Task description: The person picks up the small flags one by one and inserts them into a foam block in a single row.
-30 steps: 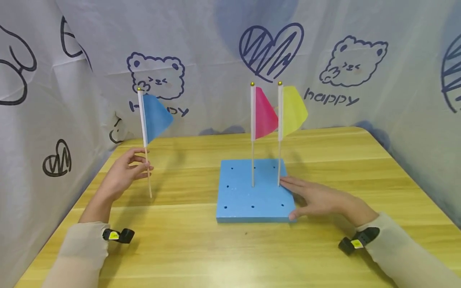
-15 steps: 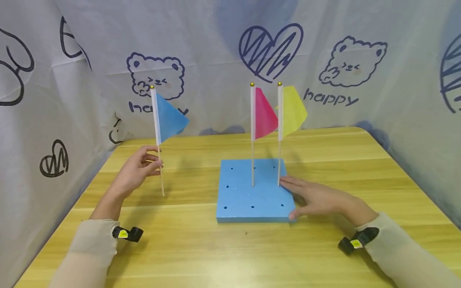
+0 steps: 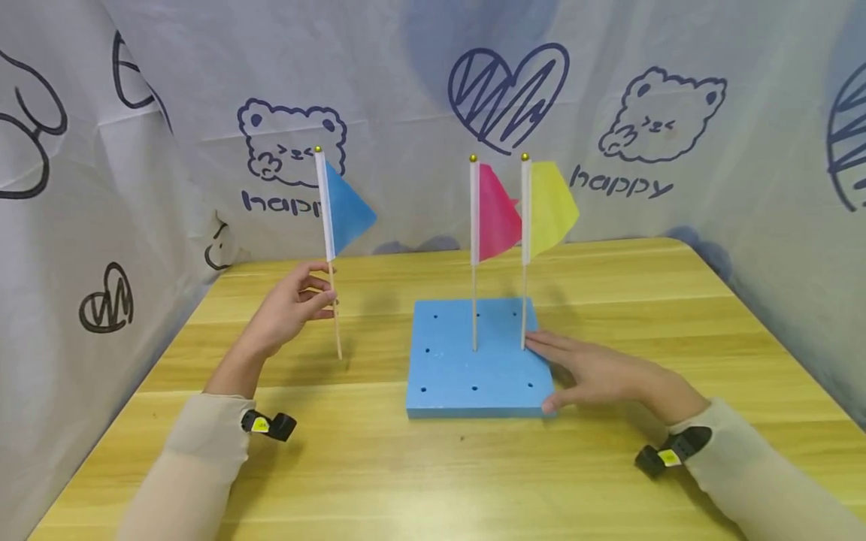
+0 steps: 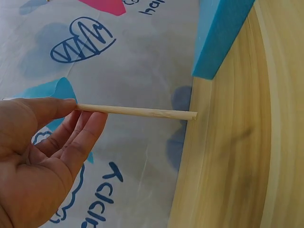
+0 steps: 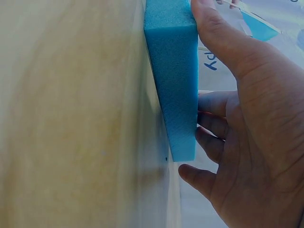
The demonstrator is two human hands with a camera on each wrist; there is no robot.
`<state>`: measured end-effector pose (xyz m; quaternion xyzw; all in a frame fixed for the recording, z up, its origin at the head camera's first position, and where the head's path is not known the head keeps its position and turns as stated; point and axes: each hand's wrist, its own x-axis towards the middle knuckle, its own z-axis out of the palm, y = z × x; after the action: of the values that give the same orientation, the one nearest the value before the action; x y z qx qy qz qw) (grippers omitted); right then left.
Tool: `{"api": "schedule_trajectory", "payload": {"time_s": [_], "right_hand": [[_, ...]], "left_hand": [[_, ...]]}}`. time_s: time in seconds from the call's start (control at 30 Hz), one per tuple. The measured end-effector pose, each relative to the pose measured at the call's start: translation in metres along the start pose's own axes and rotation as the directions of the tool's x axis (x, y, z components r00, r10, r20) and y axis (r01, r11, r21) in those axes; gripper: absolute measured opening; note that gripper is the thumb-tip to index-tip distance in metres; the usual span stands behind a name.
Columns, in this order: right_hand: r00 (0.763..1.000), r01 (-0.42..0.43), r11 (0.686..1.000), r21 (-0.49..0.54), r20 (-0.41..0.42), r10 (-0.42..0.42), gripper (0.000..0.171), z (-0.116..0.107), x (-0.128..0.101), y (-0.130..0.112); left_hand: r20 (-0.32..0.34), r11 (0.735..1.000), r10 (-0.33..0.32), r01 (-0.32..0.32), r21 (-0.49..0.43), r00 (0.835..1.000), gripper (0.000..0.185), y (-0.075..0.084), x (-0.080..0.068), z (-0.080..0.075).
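Note:
My left hand (image 3: 292,309) pinches the wooden stick of a blue flag (image 3: 346,209) and holds it upright just above the table, left of a blue foam board (image 3: 467,376). In the left wrist view the stick (image 4: 137,112) runs from my fingers (image 4: 71,137) toward the foam board (image 4: 216,38). A pink flag (image 3: 496,214) and a yellow flag (image 3: 550,204) stand in the board's holes. My right hand (image 3: 595,373) rests flat against the board's right edge, fingers straight; the right wrist view shows the hand (image 5: 242,109) against the foam (image 5: 175,71).
The wooden table (image 3: 433,466) is enclosed by a white cloth backdrop (image 3: 406,98) printed with bears and hearts. Several unfilled holes dot the foam board. Wrist cameras (image 3: 267,425) sit on both sleeves.
My left hand has carried the blue flag to the right, toward the foam board, and slightly higher. The right hand and the two planted flags have stayed still.

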<state>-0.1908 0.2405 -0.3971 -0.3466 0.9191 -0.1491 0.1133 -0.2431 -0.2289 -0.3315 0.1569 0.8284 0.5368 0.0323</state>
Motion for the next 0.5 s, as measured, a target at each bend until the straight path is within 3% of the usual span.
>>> {"api": "schedule_trajectory", "payload": {"time_s": [0.5], "right_hand": [[1.000,-0.015,1.000,0.003,0.011,0.015,0.108,-0.001,0.001,0.001]], "left_hand": [[0.010,0.994,0.039,-0.038,-0.099,0.999,0.042,0.009,0.028,0.039]]}}
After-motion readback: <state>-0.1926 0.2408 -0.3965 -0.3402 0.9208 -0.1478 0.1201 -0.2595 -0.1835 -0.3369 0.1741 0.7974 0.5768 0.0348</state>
